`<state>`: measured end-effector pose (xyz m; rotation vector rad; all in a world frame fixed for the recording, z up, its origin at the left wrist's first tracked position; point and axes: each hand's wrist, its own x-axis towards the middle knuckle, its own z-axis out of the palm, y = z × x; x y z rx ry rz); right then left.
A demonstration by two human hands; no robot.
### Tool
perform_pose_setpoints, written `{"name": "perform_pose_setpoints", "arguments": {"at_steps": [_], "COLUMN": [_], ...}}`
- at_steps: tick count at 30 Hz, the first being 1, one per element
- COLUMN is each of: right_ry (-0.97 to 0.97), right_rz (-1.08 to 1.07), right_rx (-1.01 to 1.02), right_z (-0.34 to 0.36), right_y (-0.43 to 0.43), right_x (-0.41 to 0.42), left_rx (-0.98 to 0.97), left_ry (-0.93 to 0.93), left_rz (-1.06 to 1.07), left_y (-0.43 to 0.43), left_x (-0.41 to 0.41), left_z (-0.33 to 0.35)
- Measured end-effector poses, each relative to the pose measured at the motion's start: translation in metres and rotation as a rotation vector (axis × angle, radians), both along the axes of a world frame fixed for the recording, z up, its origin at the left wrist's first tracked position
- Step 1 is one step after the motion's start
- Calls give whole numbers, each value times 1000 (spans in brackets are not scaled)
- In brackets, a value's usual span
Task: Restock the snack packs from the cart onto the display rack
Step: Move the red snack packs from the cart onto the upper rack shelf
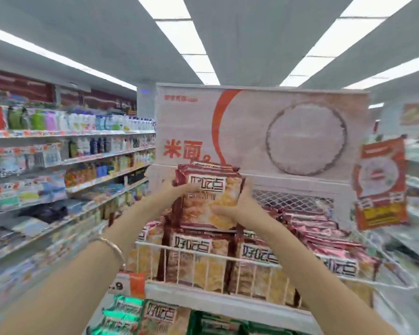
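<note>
Head view is showing my forearms reaching over the wire front of the display rack (196,253). I am clamping a stack of snack packs (211,192) between my left hand (179,189) and right hand (238,206), fingers curling round its edges, probably to keep the bundle squared above the stocked rows. Behind, the header board (261,126) is looming.

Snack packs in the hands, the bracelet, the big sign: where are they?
snack packs (211,185), head view, front label of the top held pack.
bracelet (113,246), head view, band across the wrist.
big sign (249,122), head view, pale area beside the round picture.
</note>
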<state>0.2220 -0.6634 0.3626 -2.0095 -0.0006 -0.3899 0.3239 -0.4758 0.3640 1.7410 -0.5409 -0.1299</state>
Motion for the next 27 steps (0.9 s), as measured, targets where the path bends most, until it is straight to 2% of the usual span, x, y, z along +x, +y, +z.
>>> {"name": "perform_pose_setpoints", "arguments": {"at_steps": [3,6,9,10,12,15,17,19,21,27], "right_ry": [17,57,39,21,-37,-84,-68,-66,-59,59], "right_rz": [-17,38,20,-7,-26,-39,-40,-22,42,86], "right_rx": [73,145,216,306,436,359,304,206,148,173], "right_z": [-13,-18,-14,-6,10,30,34,39,42,40], "right_y": [-12,-3,-2,-3,-16,-31,-36,-33,-32,-38], "right_x": [12,23,35,35,34,33,45,52,65,118], "left_rx": [146,188,222,201,36,-207,-240,-139,-56,307], "left_ry": [-86,-222,-194,-134,11,99,94,5,-3,-59], "left_rz": [-72,-61,-69,-88,-99,-23,-13,7,-38,-78], "left_y": [-4,-3,9,12,13,4,-2,-7,-11,-10], "left_x": [14,17,31,35,45,54,62,65,71,105], "left_z": [-13,-10,-10,-11,-8,12,27,41,51,53]}}
